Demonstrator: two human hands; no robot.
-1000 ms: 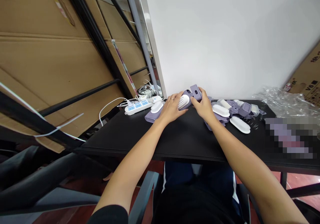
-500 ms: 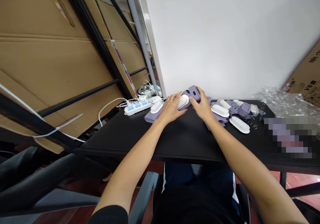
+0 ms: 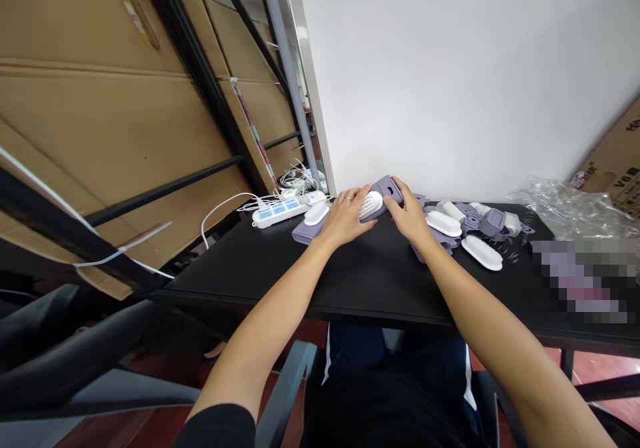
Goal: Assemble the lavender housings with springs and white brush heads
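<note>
Near the back of the black table (image 3: 280, 268), a long purple plastic housing (image 3: 391, 183) lies slantwise with a white oval brush head (image 3: 371, 204) on it. My left hand (image 3: 345, 216) is closed over the left part of the brush head, thumb along the near side, hiding what lies beneath. My right hand (image 3: 410, 217) grips the housing's right end, fingers behind and thumb at the front. One dark slot shows in the housing near the right thumb. Left of my left hand, a second white oval piece (image 3: 316, 214) rests on a purple part (image 3: 303, 233).
Right of my hands lie white oval pieces (image 3: 482, 253), purple parts (image 3: 494, 221) and loose springs (image 3: 510, 251). Behind them spreads clear plastic film (image 3: 565, 208). A white power strip (image 3: 280, 212) with cables lies at the left. A white wall (image 3: 440, 81) stands behind the table.
My right thumb now covers one of the housing's two dark slots. The brush head shows a little more beside my left fingers. The whole view has shifted slightly.
</note>
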